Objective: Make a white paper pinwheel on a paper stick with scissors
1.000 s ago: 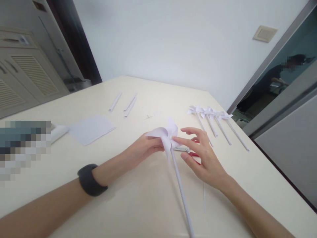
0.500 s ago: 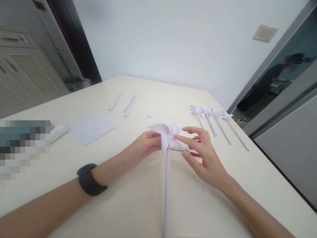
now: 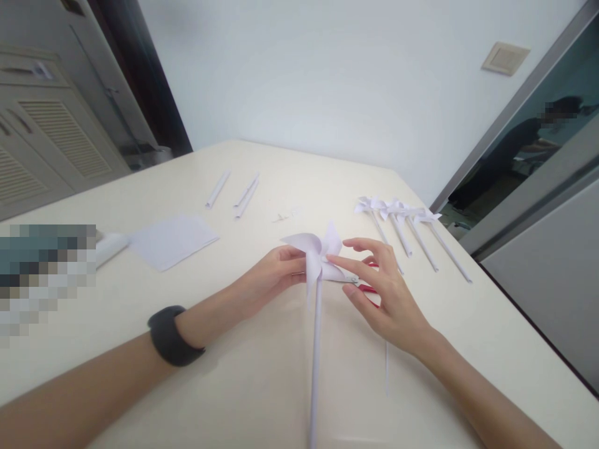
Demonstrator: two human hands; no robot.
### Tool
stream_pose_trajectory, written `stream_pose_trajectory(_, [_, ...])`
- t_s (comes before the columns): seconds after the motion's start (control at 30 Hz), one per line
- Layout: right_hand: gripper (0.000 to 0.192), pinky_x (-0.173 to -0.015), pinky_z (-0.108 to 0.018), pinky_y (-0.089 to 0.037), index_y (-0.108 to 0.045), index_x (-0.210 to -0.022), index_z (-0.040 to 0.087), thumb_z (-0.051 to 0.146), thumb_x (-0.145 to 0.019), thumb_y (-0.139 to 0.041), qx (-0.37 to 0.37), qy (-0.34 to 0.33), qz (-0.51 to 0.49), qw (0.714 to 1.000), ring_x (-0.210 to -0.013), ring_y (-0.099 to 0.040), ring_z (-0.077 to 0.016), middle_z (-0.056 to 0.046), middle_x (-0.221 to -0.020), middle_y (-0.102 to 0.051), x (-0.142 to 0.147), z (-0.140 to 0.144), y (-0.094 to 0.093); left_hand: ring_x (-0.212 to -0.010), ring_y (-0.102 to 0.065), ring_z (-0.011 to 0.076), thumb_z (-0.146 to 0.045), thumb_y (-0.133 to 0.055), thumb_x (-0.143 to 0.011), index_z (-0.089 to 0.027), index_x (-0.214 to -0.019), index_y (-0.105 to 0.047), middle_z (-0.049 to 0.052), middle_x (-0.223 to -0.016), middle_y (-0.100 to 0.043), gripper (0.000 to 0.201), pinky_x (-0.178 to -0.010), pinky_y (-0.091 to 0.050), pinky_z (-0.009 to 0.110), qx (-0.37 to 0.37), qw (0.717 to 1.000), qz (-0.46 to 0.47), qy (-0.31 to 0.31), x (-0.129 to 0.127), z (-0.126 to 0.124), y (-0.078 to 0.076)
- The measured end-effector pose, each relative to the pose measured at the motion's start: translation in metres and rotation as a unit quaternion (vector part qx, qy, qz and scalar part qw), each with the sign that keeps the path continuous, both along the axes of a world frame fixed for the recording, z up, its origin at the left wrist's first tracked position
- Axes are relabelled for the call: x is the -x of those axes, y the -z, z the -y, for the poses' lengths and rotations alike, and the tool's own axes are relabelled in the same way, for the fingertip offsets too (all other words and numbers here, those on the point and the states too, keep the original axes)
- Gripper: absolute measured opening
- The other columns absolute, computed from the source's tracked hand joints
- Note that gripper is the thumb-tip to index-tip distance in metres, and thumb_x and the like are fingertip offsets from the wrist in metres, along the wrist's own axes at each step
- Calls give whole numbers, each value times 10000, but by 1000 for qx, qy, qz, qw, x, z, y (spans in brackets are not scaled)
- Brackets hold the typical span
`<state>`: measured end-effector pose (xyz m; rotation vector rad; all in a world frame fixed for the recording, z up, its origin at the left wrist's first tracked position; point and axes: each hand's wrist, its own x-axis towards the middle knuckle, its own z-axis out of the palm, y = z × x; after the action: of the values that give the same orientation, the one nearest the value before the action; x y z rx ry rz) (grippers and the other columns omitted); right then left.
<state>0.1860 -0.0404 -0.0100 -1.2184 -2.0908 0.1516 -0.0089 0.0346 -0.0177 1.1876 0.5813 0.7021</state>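
Observation:
A white paper pinwheel (image 3: pixel 313 259) on a rolled paper stick (image 3: pixel 315 362) is in front of me, the stick running down to the near edge of the view. My left hand (image 3: pixel 276 277) is closed on it from behind and the left; its fingertips are hidden by the blades. My right hand (image 3: pixel 386 296) has its fingers spread, with the index fingertip touching the pinwheel's centre. Beneath the right hand lie red-handled scissors (image 3: pixel 367 288), partly covered by the hand and the blades. A thin white stick (image 3: pixel 387 371) lies below that hand.
Several finished pinwheels (image 3: pixel 397 211) lie in a row at the right. Paper tubes (image 3: pixel 218 190) and a stack of white paper (image 3: pixel 175 241) are at the left. Small scraps (image 3: pixel 283 217) lie mid-table. Beyond a doorway at the right sits a person (image 3: pixel 519 143).
Hardly anything differs. The pinwheel has shifted very slightly to the right, and my right index finger stays at its centre.

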Motion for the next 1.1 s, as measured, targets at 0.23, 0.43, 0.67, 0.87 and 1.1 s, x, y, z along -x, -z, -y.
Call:
stream_pose_trajectory(0.23, [417,-892,-408,-465,-534,-1256,293,168,-859,-504,-12,-2,0,1000,-1183,-383,-237,-71,-1293,-405,0,-1,0,-1021,-594,227,-277,-617,-803,-173,-902,-703,74,-1022,-690,168,-908,-436,329,-5,1000,-8,-2,-1,1,-1])
stream_pose_trajectory(0.43, [405,-882,-412,-494,-518,-1264,303,187,-877,-479,8,6,-14,1000,-1136,-426,-223,-68,-1300,-391,1,2,0,-1034,-589,234,-290,-613,-801,-179,-937,-700,77,-1055,-685,196,-909,-440,334,-11,1000,-14,-3,-1,1,-1])
stream_pose_trajectory(0.67, [333,-869,-405,-507,-568,-1178,290,181,-871,-501,0,15,-22,1000,-1120,-442,-218,-66,-1280,-410,2,1,0,-982,-595,202,-268,-596,-815,-205,-1008,-683,56,-1042,-680,221,-910,-424,326,-16,999,-45,12,0,1,-1])
stream_pose_trajectory(0.87, [187,-844,-397,-489,-630,-960,256,140,-831,-563,-84,39,-22,995,-1099,-437,-233,-69,-1186,-483,2,-1,1,-872,-601,196,-246,-631,-775,-181,-896,-710,48,-888,-685,158,-818,-438,307,-18,994,-90,52,-2,4,-7])
stream_pose_trajectory(1.1, [98,-849,-417,-454,-639,-903,250,203,-825,-605,-118,43,21,992,-1046,-453,-239,-68,-1180,-505,2,0,4,-845,-588,179,-254,-634,-770,-191,-873,-688,27,-864,-659,132,-797,-432,300,-14,992,-99,74,-3,4,-7])
